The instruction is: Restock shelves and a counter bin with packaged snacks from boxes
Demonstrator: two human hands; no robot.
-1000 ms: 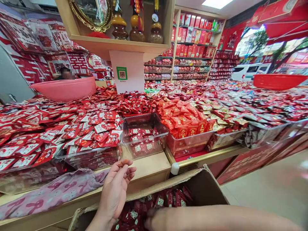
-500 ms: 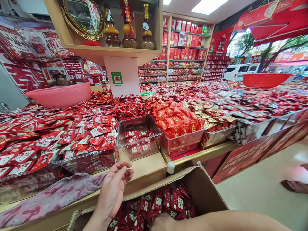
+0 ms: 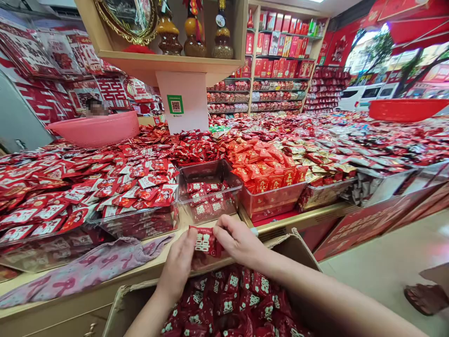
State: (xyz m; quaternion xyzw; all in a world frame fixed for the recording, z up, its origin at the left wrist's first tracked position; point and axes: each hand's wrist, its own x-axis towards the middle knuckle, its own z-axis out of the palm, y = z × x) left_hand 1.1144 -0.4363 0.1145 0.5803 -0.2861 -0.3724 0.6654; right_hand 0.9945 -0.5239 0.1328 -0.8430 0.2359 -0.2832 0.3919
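The left hand [image 3: 178, 264] and right hand [image 3: 238, 241] pinch one red packet [image 3: 205, 241] above the full cardboard box [image 3: 119, 304]; the clear bin [image 3: 205, 164] by the counter's [image 3: 70, 304] front edge is barely filled.

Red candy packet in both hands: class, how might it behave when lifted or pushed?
Probably light: the red candy packet is pinched between left hand and right hand. Likely slippery: its wrapper looks glossy. Flat, so unlikely to roll.

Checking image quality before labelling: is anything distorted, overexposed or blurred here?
Head view: wide-angle distortion slants the shelf; the window at upper right is partly washed out; the red packet between left hand and right hand is sharp.
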